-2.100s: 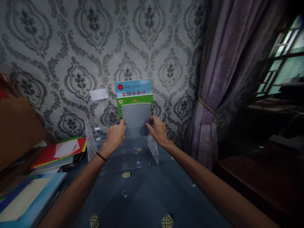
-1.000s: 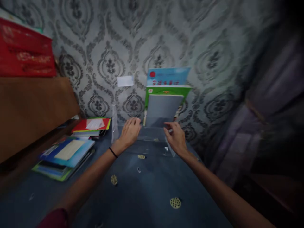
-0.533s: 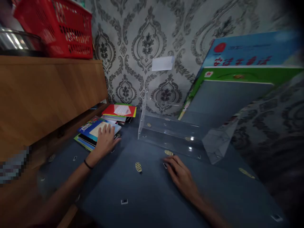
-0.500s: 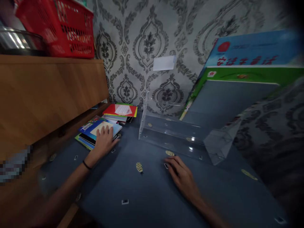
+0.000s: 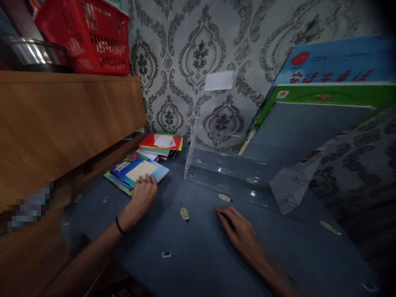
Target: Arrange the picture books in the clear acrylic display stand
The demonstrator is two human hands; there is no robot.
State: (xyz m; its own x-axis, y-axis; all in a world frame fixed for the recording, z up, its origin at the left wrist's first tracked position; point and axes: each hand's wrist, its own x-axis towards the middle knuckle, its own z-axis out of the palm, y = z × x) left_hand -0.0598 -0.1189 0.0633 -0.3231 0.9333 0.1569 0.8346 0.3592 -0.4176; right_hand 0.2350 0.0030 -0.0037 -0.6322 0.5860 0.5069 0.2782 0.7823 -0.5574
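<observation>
My left hand grips the near edge of a blue book, fingers on its cover and thumb out of sight. That book lies skewed on top of a small pile of books, its right end jutting past them. My right hand rests low over the dark blue tablecloth, with fingers loosely bent, a gap between thumb and fingers, and nothing visible in them. Beyond it stands a clear acrylic rack. Large picture books, one with a green cover, lean in the rack's right part.
Behind the blue book sits another stack topped by a red book. A wooden cabinet flanks the left side, bearing a red basket and a metal bowl. Patterned wallpaper backs the table.
My left hand has gone from lying on the blue book to gripping its near edge. The book has shifted right over the pile. My right hand stays nearly in place.
</observation>
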